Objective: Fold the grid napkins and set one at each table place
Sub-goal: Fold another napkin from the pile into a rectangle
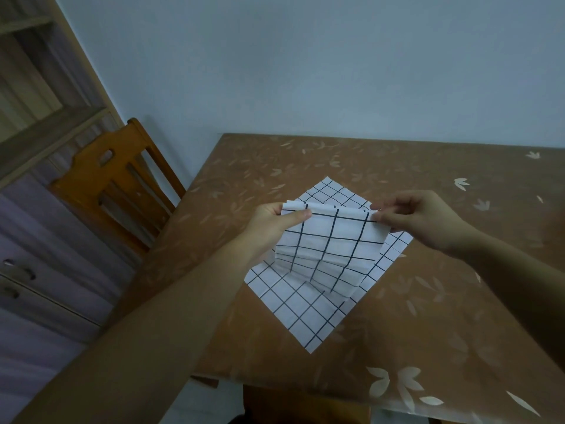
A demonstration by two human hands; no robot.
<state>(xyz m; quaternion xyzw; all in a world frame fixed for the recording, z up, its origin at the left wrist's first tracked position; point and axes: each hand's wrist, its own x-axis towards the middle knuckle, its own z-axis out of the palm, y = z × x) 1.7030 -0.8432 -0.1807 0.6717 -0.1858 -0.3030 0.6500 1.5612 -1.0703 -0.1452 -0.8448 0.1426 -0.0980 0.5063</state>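
Observation:
I hold a white napkin with a black grid up above the table. My left hand pinches its top left corner and my right hand pinches its top right corner. Its top edge is gathered into narrow pleats, and the rest hangs down in accordion folds. Under it a second grid napkin lies flat and unfolded on the table, turned like a diamond. The held napkin hides the middle of the flat one.
The table has a brown cover with pale leaf prints and stands against a light wall. An orange wooden chair is at its left side. Grey drawers and shelving stand further left.

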